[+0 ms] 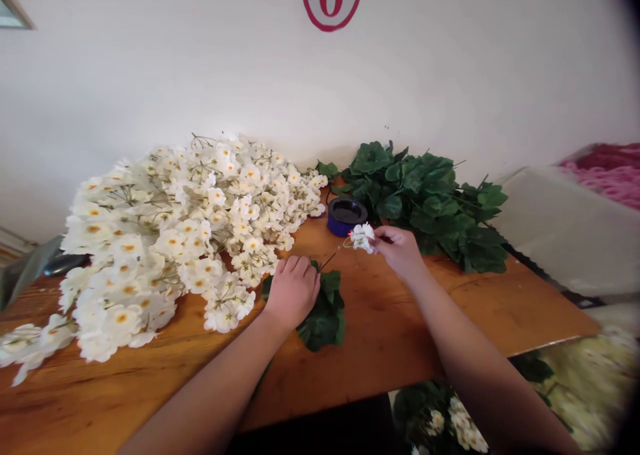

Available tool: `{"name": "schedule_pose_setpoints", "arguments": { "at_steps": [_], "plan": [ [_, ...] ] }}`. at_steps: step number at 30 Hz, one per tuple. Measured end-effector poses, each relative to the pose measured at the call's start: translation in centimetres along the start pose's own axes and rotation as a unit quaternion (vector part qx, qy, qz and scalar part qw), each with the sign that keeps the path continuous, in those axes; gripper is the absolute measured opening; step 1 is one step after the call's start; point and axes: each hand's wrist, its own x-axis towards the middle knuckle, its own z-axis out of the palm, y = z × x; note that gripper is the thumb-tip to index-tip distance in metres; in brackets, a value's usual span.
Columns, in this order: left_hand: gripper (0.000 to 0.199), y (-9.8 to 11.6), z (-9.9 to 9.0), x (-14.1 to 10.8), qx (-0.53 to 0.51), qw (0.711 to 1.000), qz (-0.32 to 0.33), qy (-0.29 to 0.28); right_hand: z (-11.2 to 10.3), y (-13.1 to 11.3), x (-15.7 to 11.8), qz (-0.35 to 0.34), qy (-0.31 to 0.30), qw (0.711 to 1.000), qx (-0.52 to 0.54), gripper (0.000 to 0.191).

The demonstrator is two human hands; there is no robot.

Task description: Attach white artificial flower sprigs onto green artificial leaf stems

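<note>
Your left hand (293, 292) curls over the stem of a dark-green leaf bunch (323, 318) near the front edge of the wooden worktop (380, 335). Your right fingers pinch closed on a small white flower cluster (361, 237), just in front of the round blue-and-black container (347, 216). White flowers with orange centres (170, 235) heap toward the worktop's left side, green leaves (425, 192) toward its back right.

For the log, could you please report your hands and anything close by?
Left hand curled over dark green leafy sprig, grip hidden. Right hand pinching small white flower cluster. Round blue-and-black dish close behind cluster.
</note>
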Motion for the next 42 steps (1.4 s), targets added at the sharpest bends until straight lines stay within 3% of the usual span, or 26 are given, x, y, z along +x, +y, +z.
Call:
{"name": "schedule_pose_setpoints", "arguments": {
  "at_steps": [4,10,20,27,42],
  "plan": [
    [0.025,-0.2,0.5,0.1,0.004,0.997,0.069,0.037,-0.1,2.2,-0.6,0.014,-0.030,0.999,-0.008,0.020],
    [0.025,-0.3,0.6,0.3,0.000,0.995,0.083,0.051,-0.4,3.2,-0.2,0.020,-0.037,0.999,-0.028,0.019],
    [0.024,-0.4,0.7,0.4,-0.009,0.996,0.081,0.048,-0.9,2.8,-0.3,0.005,-0.027,0.998,-0.047,0.016],
    [0.025,-0.4,0.8,0.3,-0.010,0.996,0.082,0.046,-0.4,2.3,-0.5,0.013,-0.055,0.997,-0.059,0.018],
    [0.025,-0.4,0.7,0.4,-0.014,0.995,0.087,0.055,-0.9,2.0,-0.4,0.012,-0.033,0.997,-0.068,0.021]
  ]
}}
